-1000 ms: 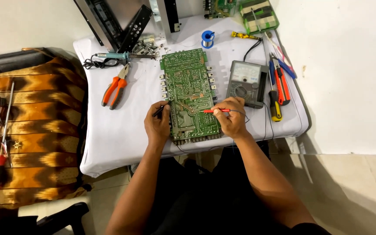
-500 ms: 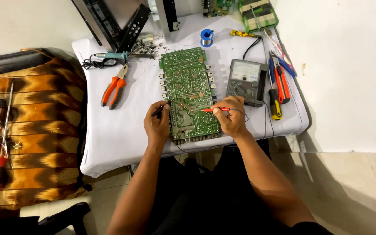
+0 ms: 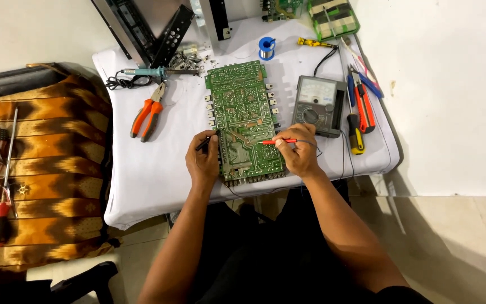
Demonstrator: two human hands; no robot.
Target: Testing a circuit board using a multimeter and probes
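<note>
1. The surface (image 3: 158, 169) is a small table under a white cloth, and the green circuit board (image 3: 243, 121) lies flat in its middle, solder side up, right in front of the person.
2. The grey analog multimeter (image 3: 317, 106) lies just beside the board on its right; orange pliers (image 3: 146, 117) lie to the left, well apart from the hands.
3. The left hand (image 3: 202, 163) is clenched around a black probe (image 3: 205, 141), whose tip meets the left edge of the board.
4. The right hand (image 3: 296, 152) is grasping a red probe (image 3: 279, 141) in its grip, the tip resting near the board's middle.
5. I judge the step to be measuring between two points on the board. The next move calls for steady tips and a look at the meter needle.
6. Compared with the earlier frames, both hands and probes keep the same places; nothing visible has shifted.
</note>
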